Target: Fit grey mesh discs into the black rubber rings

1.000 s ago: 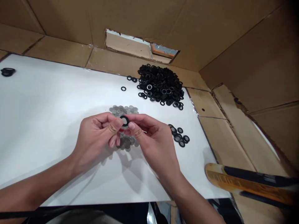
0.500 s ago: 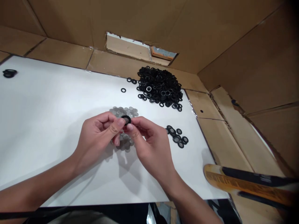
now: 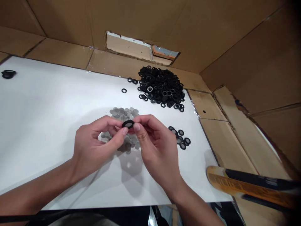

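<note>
Between both hands is a black ring washer [image 3: 128, 124] with a grey mesh disc in its centre. My left hand [image 3: 100, 142] pinches its left edge between thumb and fingers. From the other side, my right hand [image 3: 156, 144] grips the right edge with thumb and forefinger. Below the hands, on the white table, a loose pile of small grey discs [image 3: 122, 113] spreads out, partly hidden by my fingers. Right of my right hand lies a small group of black rings with grey centres [image 3: 182, 140].
A large heap of black rings [image 3: 162, 86] sits at the back of the white tabletop [image 3: 47, 106], with a single ring [image 3: 124, 90] beside it. More black rings [image 3: 8, 74] lie far left. Cardboard walls [image 3: 145, 18] surround the table. A yellow-and-black object [image 3: 235, 182] juts in at right.
My left thumb has drawn back from the ring's face to its lower left edge. The ring has tipped flatter and dropped slightly, showing more of its grey centre.
</note>
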`<state>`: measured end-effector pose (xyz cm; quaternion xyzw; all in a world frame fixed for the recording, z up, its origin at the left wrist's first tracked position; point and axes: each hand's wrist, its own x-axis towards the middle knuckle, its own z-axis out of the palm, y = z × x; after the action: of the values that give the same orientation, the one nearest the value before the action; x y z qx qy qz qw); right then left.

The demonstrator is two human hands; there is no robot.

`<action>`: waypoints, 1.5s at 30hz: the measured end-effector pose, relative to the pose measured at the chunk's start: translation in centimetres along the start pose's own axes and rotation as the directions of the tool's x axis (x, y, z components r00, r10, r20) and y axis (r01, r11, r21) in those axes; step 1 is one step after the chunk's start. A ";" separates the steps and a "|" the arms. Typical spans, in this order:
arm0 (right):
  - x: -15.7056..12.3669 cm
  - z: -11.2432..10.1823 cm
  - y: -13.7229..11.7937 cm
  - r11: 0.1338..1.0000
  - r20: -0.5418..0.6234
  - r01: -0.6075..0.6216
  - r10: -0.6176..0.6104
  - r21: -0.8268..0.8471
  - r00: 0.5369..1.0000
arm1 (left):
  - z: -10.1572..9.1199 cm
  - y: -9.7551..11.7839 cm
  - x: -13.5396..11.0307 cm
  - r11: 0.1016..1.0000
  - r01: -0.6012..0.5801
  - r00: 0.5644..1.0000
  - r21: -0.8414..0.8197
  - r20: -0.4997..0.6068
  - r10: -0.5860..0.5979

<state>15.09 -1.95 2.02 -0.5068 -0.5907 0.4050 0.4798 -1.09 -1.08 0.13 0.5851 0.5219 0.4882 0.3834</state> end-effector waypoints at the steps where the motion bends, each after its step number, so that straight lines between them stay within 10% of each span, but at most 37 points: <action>1: 0.0 0.0 -0.1 1.000 0.006 -0.013 0.013 0.000 1.000 | 0.0 0.1 0.1 0.998 0.047 0.999 -0.037 0.028 -0.046; 8: 0.1 0.0 -0.3 0.997 0.027 -0.073 0.074 -0.015 0.997 | -0.1 0.5 0.5 0.951 0.248 0.966 -0.183 0.124 -0.227; 45: -0.4 1.2 0.9 0.967 0.160 -0.147 0.115 0.209 0.980 | 0.1 0.3 0.3 0.932 0.269 0.955 -0.245 0.192 -0.225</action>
<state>14.12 -2.19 0.86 -0.4576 -0.5411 0.5349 0.4602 -0.89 -0.86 0.46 0.4946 0.4880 0.4534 0.5583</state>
